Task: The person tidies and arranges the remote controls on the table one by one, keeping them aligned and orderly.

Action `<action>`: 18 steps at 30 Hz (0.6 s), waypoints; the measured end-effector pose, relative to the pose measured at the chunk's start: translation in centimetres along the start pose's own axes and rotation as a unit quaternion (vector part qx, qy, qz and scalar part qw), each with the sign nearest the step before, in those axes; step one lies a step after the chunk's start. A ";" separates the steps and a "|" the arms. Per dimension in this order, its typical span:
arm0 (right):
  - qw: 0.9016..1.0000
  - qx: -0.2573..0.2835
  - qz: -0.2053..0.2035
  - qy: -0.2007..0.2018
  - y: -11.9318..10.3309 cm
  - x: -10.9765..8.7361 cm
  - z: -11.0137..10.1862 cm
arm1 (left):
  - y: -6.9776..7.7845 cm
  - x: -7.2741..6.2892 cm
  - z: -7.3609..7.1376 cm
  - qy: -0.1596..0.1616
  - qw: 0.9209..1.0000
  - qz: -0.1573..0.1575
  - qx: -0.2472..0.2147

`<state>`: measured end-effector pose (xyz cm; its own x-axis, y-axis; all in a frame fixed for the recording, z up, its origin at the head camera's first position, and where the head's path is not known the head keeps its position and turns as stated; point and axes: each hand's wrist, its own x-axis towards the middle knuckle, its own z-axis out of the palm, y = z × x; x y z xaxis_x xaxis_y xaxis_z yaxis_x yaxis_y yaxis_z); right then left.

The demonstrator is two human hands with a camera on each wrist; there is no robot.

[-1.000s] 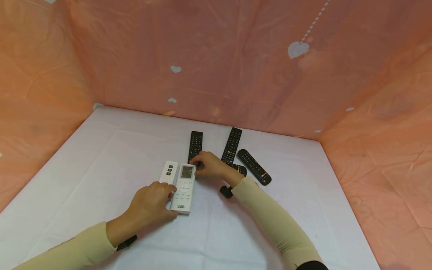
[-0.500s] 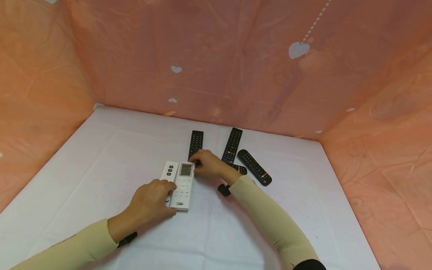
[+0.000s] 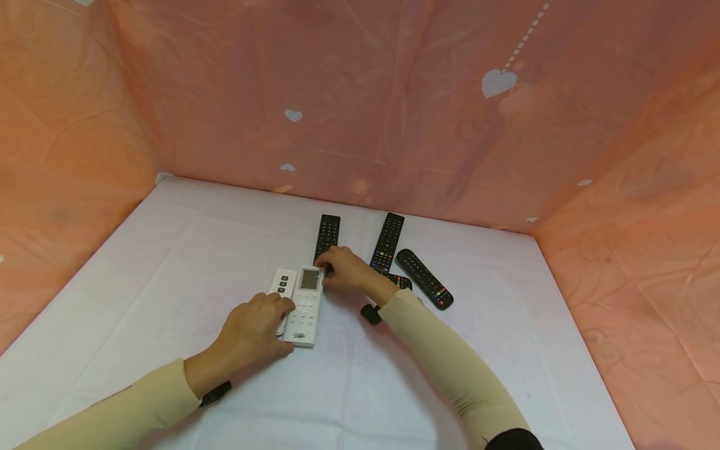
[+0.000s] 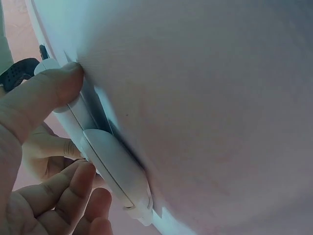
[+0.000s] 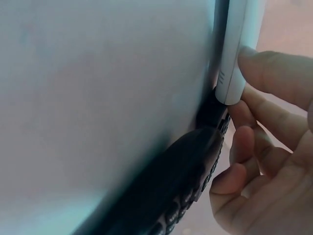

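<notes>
A white air-conditioner remote [image 3: 304,319] with a grey screen lies on the white-covered table, long side against a slimmer white remote [image 3: 284,279]. My left hand [image 3: 250,331] has its thumb at the near end of the screened remote, and its curled fingers reach over the slimmer one. At the far right corner, my right hand [image 3: 349,274] pinches the screened remote between thumb and fingers. The right wrist view shows that thumb [image 5: 274,73] pressing the remote's white side. Just beyond these fingers lies a black remote [image 3: 328,231], its near end hidden by them.
To the right lie a long black remote [image 3: 388,240], an angled black remote [image 3: 424,279] and another black remote [image 3: 400,281], partly hidden by the right forearm. Orange curtains [image 3: 360,112] with pale hearts rise behind and beside the table.
The screened white remote has slid a little away from me, both hands moving with it. The black remote beyond it has shifted slightly farther too. The other black remotes stay put.
</notes>
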<state>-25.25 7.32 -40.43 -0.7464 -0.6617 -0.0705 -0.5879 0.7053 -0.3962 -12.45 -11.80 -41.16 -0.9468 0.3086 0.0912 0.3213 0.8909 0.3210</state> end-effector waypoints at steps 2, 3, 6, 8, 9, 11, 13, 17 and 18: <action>1.000 -0.005 0.000 0.000 0.0 0.1 0.0 | 0.0 0.0 0.0 0.001 1.000 0.002 0.002; 1.000 -0.007 0.000 0.000 0.0 0.1 0.0 | 0.0 0.0 0.0 0.002 1.000 0.003 0.002; 1.000 -0.013 -0.004 0.001 0.0 0.2 -0.1 | -0.1 0.1 0.0 0.001 1.000 0.008 0.005; 1.000 -0.016 -0.007 0.001 0.1 0.2 -0.2 | -0.1 0.2 0.0 0.000 1.000 0.011 0.006; 1.000 -0.018 -0.007 0.001 0.1 0.3 -0.2 | -0.1 0.2 -0.1 -0.001 1.000 0.013 0.008; 1.000 -0.020 -0.004 0.000 0.1 0.4 -0.2 | -0.2 0.3 -0.1 -0.003 1.000 0.013 0.011; 1.000 -0.023 -0.001 -0.004 0.1 0.6 -0.2 | -0.2 0.3 -0.1 -0.006 1.000 0.013 0.013; 1.000 -0.021 0.006 -0.010 0.1 0.7 -0.1 | -0.3 0.4 -0.1 -0.009 1.000 0.016 0.014; 1.000 -0.019 0.005 -0.009 0.1 0.7 -0.1 | -0.4 0.3 -0.1 -0.009 1.000 0.017 0.013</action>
<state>-25.89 6.95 -40.44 -0.7472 -0.6585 -0.0902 -0.5918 0.7209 -0.3605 -12.89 -12.04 -41.20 -0.9348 0.3451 0.0841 0.3542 0.8881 0.2928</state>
